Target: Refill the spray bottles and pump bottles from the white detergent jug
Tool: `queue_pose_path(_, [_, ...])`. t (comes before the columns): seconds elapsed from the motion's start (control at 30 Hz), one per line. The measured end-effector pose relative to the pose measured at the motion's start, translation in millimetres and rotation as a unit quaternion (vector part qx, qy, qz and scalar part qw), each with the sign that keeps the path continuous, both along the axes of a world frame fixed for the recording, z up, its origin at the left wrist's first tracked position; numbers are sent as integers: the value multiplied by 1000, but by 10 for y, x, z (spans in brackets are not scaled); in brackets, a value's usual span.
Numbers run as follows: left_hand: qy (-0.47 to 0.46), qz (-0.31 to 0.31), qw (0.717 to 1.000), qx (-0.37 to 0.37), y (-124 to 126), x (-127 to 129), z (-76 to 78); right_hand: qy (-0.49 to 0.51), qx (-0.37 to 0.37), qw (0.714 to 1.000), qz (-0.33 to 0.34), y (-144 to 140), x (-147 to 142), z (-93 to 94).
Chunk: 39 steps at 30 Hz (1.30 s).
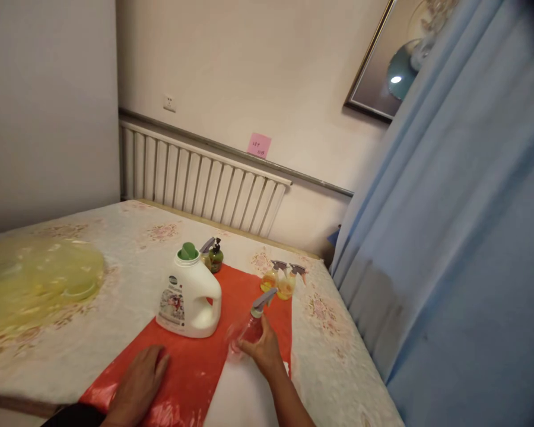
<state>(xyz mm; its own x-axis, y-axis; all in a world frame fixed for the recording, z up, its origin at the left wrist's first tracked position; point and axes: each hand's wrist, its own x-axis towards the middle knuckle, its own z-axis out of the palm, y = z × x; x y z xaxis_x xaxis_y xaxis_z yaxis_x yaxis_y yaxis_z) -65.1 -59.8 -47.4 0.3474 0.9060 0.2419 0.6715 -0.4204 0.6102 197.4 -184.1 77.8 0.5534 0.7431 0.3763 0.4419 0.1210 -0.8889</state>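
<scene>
Two hands work: the right hand [261, 350] grips a spray bottle [251, 325], tilted, mid-lift or mid-placement. The left hand [139, 379] rests flat, fingers loose, on the red mat [191, 370]. Next comes steadying that bottle upright.

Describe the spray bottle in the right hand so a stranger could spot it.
Start at the red mat on the table, right of the big white jug. The clear spray bottle leans there in the right hand; unlike the two yellow spray bottles behind, it is held.
</scene>
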Motion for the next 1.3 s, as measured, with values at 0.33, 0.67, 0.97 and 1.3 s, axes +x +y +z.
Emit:
queue_pose_path(0.33, [-164,-148,973,-66,-1007,657,531,72,-73,990,93,-433,-626,98])
queue_pose_path(0.67, [-178,-90,979,-49,-1180,671,574,120,-60,984,113,-564,-732,92])
queue_pose_path(0.97, [-136,-100,985,-20,-1305,648,621,143,-8,987,-78,-455,-727,69])
queue_pose_path(1.3, [-242,-196,933,-178,-1313,581,468,242,21,954,176,-630,-587,121])
